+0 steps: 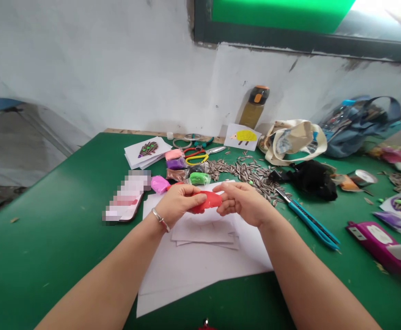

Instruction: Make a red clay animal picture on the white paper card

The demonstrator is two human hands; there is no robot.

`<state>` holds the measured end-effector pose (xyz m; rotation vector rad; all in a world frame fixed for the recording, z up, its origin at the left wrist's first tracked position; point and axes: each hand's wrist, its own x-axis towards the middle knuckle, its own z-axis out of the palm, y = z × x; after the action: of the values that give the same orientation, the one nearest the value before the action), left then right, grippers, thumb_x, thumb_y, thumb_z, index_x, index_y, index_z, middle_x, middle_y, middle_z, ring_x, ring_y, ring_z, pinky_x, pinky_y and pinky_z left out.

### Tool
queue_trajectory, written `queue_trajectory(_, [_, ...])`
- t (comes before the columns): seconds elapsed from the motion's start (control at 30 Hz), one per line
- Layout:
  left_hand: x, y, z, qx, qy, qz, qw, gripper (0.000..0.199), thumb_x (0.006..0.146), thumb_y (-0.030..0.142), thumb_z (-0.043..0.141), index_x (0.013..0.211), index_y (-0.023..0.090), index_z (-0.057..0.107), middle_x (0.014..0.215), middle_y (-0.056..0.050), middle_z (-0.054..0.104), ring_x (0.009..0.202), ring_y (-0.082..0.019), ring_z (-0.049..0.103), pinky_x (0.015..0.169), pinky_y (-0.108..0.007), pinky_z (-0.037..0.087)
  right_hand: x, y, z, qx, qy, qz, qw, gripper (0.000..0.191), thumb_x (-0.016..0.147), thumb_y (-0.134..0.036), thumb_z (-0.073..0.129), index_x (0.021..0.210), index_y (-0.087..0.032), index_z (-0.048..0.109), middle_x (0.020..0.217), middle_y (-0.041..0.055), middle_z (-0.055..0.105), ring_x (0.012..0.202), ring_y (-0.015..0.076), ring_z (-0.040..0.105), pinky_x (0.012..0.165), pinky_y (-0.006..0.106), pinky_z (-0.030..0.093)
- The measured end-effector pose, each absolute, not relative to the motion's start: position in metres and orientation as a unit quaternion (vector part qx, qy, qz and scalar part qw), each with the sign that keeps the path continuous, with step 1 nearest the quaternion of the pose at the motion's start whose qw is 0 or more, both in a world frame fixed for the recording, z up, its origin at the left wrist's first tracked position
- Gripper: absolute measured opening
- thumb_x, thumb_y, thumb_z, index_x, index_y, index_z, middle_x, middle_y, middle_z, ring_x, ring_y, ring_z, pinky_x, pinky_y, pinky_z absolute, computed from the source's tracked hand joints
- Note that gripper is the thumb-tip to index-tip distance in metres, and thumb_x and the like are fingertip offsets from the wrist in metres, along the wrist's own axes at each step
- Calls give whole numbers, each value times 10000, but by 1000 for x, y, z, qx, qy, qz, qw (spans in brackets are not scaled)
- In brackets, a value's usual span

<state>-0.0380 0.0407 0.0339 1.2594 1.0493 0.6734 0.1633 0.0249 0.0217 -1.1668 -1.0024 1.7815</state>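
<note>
Both hands are raised over white paper sheets (193, 266). My left hand (181, 199) is closed on a piece of red clay (210, 200), with the thumb on top of it. The fingers of my right hand (241, 200) are curled at the clay's right end and appear to pinch it. Beyond the hands lie packets of clay: pink (174, 154), purple (175, 164), brown (176, 175), green (199, 178) and magenta (159, 184). Sunflower seeds (251, 173) are heaped to the right of the packets.
A phone (126, 201) lies at left, near cards with a seed picture (148, 149). Yellow-handled scissors (196, 159), a hedgehog drawing (243, 137) and a bottle (254, 107) are at the back. Rightward are a blue cutter (312, 222), a black pouch (313, 180) and bags (354, 126).
</note>
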Motion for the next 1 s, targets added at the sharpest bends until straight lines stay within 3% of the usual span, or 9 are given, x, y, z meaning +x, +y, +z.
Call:
queue_trajectory(0.17, [-39, 42, 32, 539, 435, 288, 661, 329, 734, 437, 723, 727, 115, 659, 620, -7, 591, 588, -116, 568, 578, -243, 465, 164, 26, 19, -429, -432, 694, 384, 224, 697, -319, 778, 807, -149, 684, 686, 7, 646, 570, 111, 622, 603, 262, 514])
queue_trajectory(0.33, [-38, 40, 34, 558, 437, 266, 653, 257, 746, 347, 723, 697, 103, 656, 600, -29, 626, 557, -108, 562, 547, -224, 441, 163, 27, 17, -436, -467, 665, 387, 206, 673, -298, 792, 753, -145, 680, 636, -13, 612, 496, 72, 544, 514, 223, 454])
queue_trajectory(0.57, [-37, 42, 33, 536, 453, 282, 654, 253, 773, 341, 696, 698, 102, 655, 585, -14, 603, 529, -93, 541, 501, -204, 412, 165, 27, 20, -451, -413, 691, 385, 385, 772, -481, 693, 997, -170, 665, 616, 12, 628, 553, 129, 616, 579, 273, 504])
queue_trajectory(0.8, [-39, 42, 30, 534, 436, 241, 683, 161, 719, 232, 738, 798, 106, 675, 627, -18, 629, 559, -96, 553, 510, -204, 416, 165, 28, 14, -461, -473, 651, 375, 279, 702, -262, 756, 948, -169, 660, 742, 18, 659, 585, 100, 578, 604, 263, 474])
queue_trajectory(0.9, [-39, 41, 30, 527, 435, 244, 688, 155, 710, 203, 735, 814, 103, 677, 637, -22, 636, 558, -95, 552, 511, -208, 419, 164, 26, 14, -451, -477, 648, 385, 400, 704, -250, 754, 1078, -192, 626, 740, 4, 644, 611, 107, 577, 616, 269, 474])
queue_trajectory(1.0, [-38, 42, 30, 513, 443, 261, 687, 190, 704, 219, 746, 838, 101, 682, 655, -30, 647, 570, -102, 567, 527, -219, 438, 162, 27, 15, -467, -457, 640, 406, 523, 702, -274, 758, 1189, -231, 571, 927, 37, 653, 716, 129, 614, 648, 280, 494])
